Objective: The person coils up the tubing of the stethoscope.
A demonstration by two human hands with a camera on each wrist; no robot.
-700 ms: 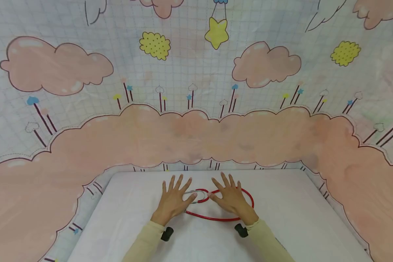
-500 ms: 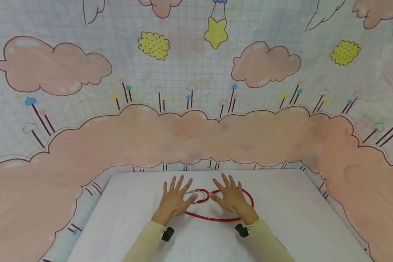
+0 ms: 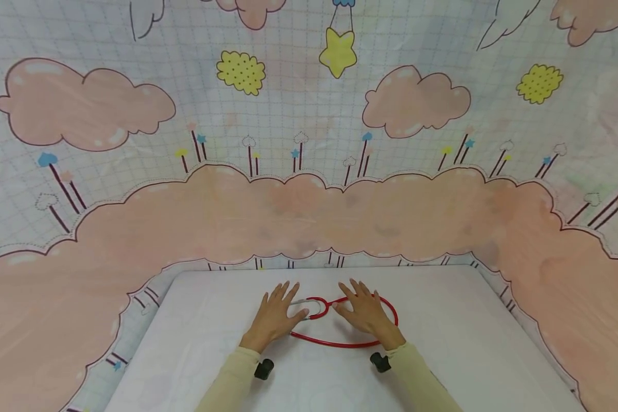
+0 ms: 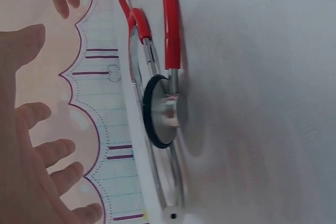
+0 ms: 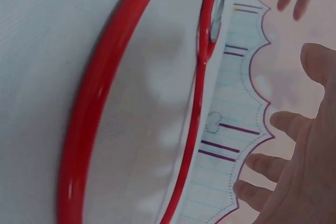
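Note:
A stethoscope [image 3: 335, 344] with red tubing lies on the white table, its tube curving in a wide loop. My left hand [image 3: 271, 320] hovers over its left end, fingers spread and slightly bent, hiding part of it in the head view. The left wrist view shows the round chest piece [image 4: 157, 111] with a black rim, beside the metal ear tubes [image 4: 150, 156]. Above the right side of the loop hangs my right hand [image 3: 365, 313], fingers apart and loosely bent. Red tubing [image 5: 100, 77] passes below it in the right wrist view. Neither hand holds anything.
The white tabletop [image 3: 195, 343] stretches around the stethoscope. Behind and beside it stands a cloth backdrop [image 3: 309, 217] printed with clouds and stars. Dark wrist cameras [image 3: 264, 369] sit below both wrists, by the pale yellow sleeves [image 3: 229, 377].
The fingers of both hands have bent a little and drawn closer together, with fingertips slightly lower in the head view. The stethoscope has stayed in place.

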